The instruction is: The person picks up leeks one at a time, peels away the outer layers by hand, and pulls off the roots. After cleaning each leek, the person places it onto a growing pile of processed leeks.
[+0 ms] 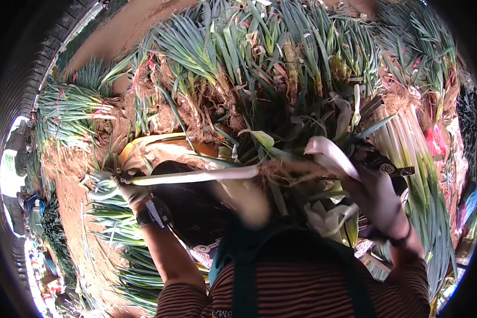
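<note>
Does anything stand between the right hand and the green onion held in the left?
Possibly a pale, curled leaf strip at the right hand; blur hides whether it is held. Otherwise nothing visible: the root tuft of the green onion, gripped by the left hand, points toward the right hand.

White letters are showing on the striped shirt (pixel 302 283), beside the teal apron (pixel 245 289)'s left strap. Right of and above the apron, a round pale emblem (pixel 388 168) and lettering are marking black material (pixel 373 158). Left of it, small blurred print is crossing another black surface (pixel 193 204).
</note>
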A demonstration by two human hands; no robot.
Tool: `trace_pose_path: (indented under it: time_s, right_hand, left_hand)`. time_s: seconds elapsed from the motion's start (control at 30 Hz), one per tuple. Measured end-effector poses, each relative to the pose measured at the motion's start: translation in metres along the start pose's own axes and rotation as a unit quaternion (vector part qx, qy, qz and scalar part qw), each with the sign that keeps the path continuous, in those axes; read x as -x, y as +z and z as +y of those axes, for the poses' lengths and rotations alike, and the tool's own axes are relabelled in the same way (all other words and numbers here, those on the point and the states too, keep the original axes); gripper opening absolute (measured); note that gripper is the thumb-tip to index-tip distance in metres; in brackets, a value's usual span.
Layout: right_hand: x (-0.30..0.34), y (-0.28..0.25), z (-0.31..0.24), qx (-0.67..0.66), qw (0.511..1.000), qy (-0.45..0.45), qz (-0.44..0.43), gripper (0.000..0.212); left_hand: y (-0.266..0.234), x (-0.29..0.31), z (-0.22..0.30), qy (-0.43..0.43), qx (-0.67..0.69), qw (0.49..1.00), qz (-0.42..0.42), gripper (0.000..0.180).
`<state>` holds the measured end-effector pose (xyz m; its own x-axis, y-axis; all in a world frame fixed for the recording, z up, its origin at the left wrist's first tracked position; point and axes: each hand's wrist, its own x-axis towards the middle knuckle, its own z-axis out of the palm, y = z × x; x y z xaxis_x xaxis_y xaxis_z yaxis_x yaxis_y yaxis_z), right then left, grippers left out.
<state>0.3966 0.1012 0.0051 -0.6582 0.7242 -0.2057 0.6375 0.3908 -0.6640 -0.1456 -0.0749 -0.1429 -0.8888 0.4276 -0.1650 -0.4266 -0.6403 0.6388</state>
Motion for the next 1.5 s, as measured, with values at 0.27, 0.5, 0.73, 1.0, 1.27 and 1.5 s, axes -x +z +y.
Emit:
trace_pose_path:
  time_s: [0.27,0.5,0.73,1.0,1.27,1.5]
  right_hand:
    - [-0.112,0.054,-0.060,0.223,0.896,-0.304,0.233,0.033]
    - [-0.177,0.151,-0.115,0.288,0.780,-0.401,0.384,0.054]
    - [-0.228,0.197,-0.146,0.197,0.877,-0.383,0.214,0.032]
    - [-0.241,0.143,-0.149,0.106,0.904,-0.391,0.139,0.023]
    - [-0.192,0.133,-0.125,0.171,0.871,-0.456,-0.071,0.017]
    - [-0.171,0.148,-0.127,0.318,0.834,-0.452,0.010,0.009]
  left_hand:
    - [0.032,0.101,0.026,0.093,-0.125,0.979,-0.127,0.042]
    - [0.053,0.165,0.011,0.062,-0.405,0.912,0.011,0.033]
    - [0.055,0.158,0.011,0.091,-0.379,0.915,-0.108,0.020]
    - [0.045,0.156,0.030,0.127,-0.401,0.886,-0.193,0.025]
    - [0.058,0.150,0.038,0.171,-0.429,0.836,-0.297,0.030]
    - [0.074,0.155,0.038,0.178,-0.432,0.806,-0.362,0.028]
